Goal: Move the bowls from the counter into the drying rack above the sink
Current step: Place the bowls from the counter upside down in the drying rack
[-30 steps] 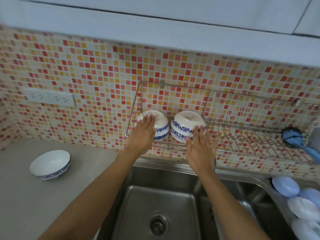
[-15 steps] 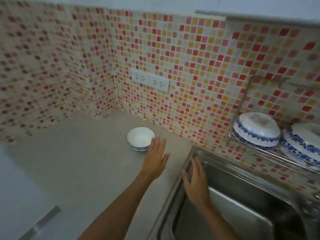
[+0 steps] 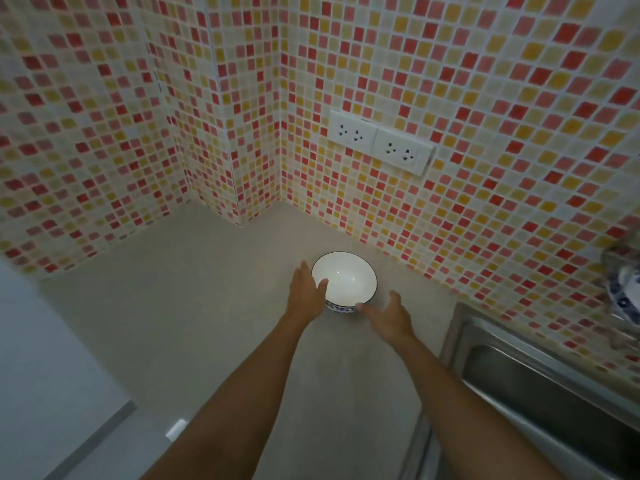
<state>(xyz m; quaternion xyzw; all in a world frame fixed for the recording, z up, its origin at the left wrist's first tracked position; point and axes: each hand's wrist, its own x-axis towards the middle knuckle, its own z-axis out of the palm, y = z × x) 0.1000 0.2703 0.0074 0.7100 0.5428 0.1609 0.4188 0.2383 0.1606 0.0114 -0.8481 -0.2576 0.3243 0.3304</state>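
A white bowl point(image 3: 346, 278) with a dark rim and blue pattern sits upright on the grey counter point(image 3: 207, 306) near the tiled back wall. My left hand point(image 3: 306, 292) is at its left side, thumb lying over the rim, fingers along the outer wall. My right hand point(image 3: 388, 315) is at its lower right with fingers spread, the thumb tip touching the bowl's base. At the far right edge a blue-and-white bowl point(image 3: 623, 289) shows partly in the drying rack point(image 3: 620, 334), mostly cut off.
The steel sink point(image 3: 540, 386) lies to the right of my right arm. A double wall socket point(image 3: 381, 142) is on the tiles above the bowl. A tiled corner pillar juts out at the back left.
The view swung left from the rack to the counter. Both hands left the two racked bowls, crossed over the sink edge, and now flank the bowl on the counter.
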